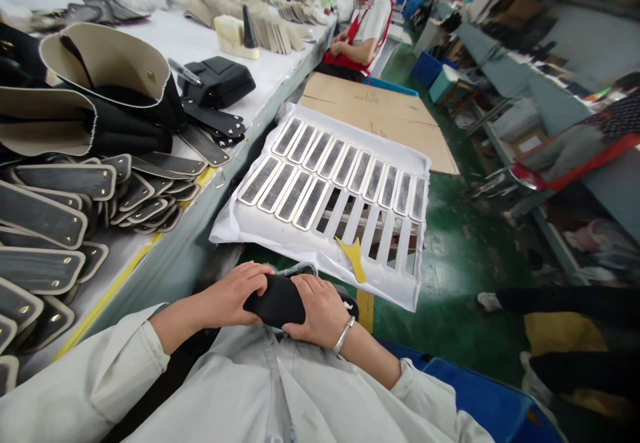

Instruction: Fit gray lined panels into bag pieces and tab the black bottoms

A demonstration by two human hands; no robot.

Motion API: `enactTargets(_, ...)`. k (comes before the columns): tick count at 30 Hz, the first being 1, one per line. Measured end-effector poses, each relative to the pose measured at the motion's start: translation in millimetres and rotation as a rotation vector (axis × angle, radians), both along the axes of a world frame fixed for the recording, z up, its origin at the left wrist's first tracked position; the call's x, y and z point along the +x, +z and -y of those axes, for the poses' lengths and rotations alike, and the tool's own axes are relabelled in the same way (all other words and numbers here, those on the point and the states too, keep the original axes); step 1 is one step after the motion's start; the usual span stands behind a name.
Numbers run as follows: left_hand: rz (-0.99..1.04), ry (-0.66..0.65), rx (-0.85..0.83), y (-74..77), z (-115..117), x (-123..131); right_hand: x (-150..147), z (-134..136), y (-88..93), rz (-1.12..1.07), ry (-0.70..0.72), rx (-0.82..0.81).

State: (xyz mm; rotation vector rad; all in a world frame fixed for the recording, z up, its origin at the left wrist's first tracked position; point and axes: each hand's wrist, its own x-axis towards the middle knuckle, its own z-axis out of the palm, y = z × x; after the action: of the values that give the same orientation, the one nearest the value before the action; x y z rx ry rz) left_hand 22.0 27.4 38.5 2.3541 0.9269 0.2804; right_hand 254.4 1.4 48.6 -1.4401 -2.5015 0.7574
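Note:
Close to my body, my left hand [235, 296] and my right hand [320, 308] are both closed on a black leather-like piece [278, 300], one at each end. Its dark end, with a small white mark, shows past my right wrist. Beyond my hands lies a white-covered board [280, 233] carrying rows of grey strips with pale borders [291, 193]. A yellow forked piece [353, 260] rests on the board's near part, among its slots.
To the left, a long table [145, 260] bears piled dark panels with pale edges [65, 180], open black bags [120, 90] and a black case [220, 80]. Cardboard [380, 113] lies past the board. A seated person [367, 30] works farther back. Blue material [480, 390] is at lower right.

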Motion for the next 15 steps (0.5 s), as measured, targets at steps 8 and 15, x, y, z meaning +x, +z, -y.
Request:
enactTargets(8, 0.017, 0.016, 0.044, -10.7, -1, 4, 1, -2, 0.8, 0.004, -0.015, -0.030)
enactTargets(15, -0.062, -0.038, 0.091, -13.9, -3, 1, 0, -2, 1.0, 0.030, -0.003, -0.036)
